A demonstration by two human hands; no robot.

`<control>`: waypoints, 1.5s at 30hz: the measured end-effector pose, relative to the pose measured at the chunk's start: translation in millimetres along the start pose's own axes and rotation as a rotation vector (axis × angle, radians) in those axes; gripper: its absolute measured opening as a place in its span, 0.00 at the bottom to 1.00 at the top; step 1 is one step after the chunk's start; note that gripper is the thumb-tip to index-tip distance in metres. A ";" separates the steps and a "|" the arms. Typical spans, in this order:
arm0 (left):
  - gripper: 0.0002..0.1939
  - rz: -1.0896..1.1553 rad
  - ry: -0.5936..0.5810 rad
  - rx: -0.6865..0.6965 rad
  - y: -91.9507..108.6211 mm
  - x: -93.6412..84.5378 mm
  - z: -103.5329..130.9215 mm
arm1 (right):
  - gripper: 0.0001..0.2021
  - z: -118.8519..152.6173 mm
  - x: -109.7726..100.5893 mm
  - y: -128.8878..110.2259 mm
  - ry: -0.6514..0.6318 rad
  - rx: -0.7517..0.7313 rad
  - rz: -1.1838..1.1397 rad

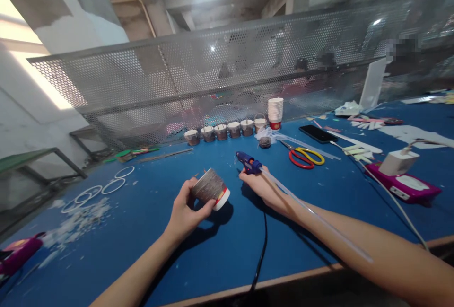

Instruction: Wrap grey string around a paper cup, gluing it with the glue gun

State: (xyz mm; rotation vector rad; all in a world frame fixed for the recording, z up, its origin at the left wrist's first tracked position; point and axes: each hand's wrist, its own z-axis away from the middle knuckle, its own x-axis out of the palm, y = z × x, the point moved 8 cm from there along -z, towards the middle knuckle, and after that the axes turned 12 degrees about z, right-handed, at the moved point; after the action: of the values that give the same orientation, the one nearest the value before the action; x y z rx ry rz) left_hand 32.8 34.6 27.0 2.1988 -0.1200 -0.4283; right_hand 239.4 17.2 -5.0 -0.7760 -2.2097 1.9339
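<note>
My left hand (187, 210) grips a paper cup (212, 188) tilted on its side above the table. Grey-brown cord covers most of the cup's wall, and a red band and white rim show at the right end. In my right hand (260, 185) is a blue hot glue gun (249, 162), its nozzle pointing up and left, apart from the cup. A long clear glue stick (312, 210) runs out of its back over my forearm. The gun's black cable (262, 250) trails to the table's front edge.
Several wrapped cups (220, 132) line the back beside stacked paper cups (275, 110). Red-and-yellow scissors (307, 157), a cord ball (264, 142) and a phone (317, 133) lie right of centre. White rings (113, 186) and scraps lie left; a purple power strip (404, 186) sits right.
</note>
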 end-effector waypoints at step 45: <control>0.12 -0.060 0.057 0.016 -3.0 -5.0 -1.2 | 0.03 9.6 7.7 -10.1 -0.126 -0.022 -0.072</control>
State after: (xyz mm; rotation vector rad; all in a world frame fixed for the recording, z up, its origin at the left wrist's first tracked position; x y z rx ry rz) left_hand 28.3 38.5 26.7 2.2328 -0.0270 -0.3990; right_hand 225.9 11.3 0.9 -0.5830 -2.2992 1.9785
